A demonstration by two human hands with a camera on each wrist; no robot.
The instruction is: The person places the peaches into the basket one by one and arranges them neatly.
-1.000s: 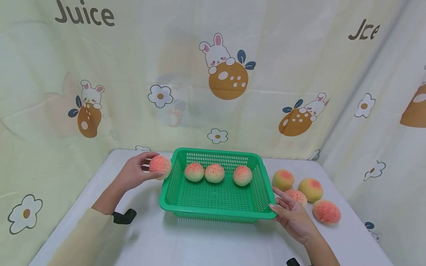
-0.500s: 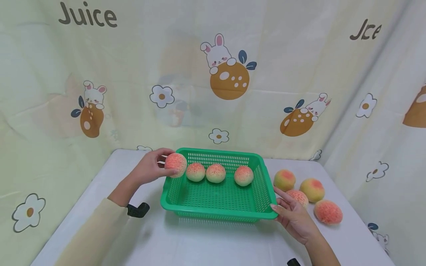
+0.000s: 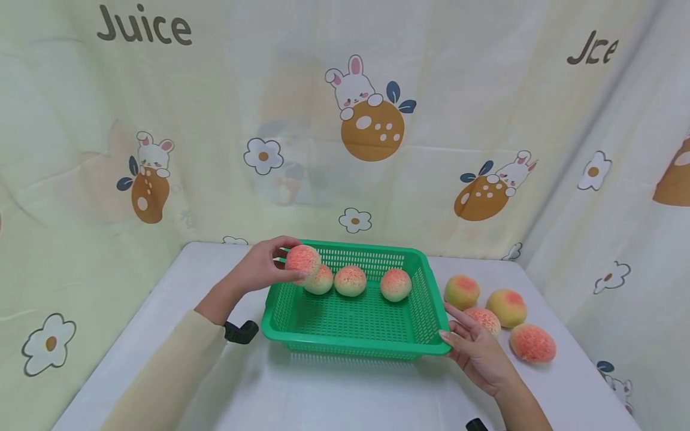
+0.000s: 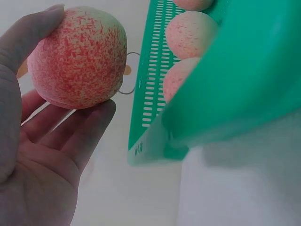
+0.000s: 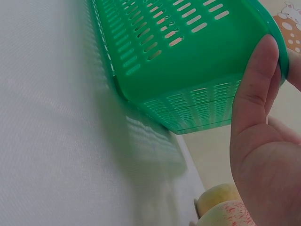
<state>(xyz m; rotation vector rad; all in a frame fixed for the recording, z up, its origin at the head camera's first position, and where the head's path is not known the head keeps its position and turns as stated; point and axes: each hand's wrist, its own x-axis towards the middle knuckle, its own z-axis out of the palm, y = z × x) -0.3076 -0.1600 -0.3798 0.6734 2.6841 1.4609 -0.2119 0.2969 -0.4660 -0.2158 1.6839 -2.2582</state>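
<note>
A: What was held in the left hand?

B: A speckled red peach was gripped between the thumb and the curled fingers. It was held in the air over the far left corner of the green basket, just above the leftmost peach inside. From the left wrist view, the peach was seen resting against the fingertips, beside the basket's slotted wall.

A: And the right hand?

B: It was laid against the basket's near right corner. The thumb was pressed flat along the rim, with the fingers kept nearly straight; nothing was grasped by it.

A: What was found in the basket?

B: Three peaches were lined up along the far wall: the leftmost one, a middle one just beside it, and a third a little apart.

A: Was anything else seen on the white table?

B: Four more peaches were clustered to the right of the basket, near the right hand. A cartoon-printed curtain was hung behind.
</note>
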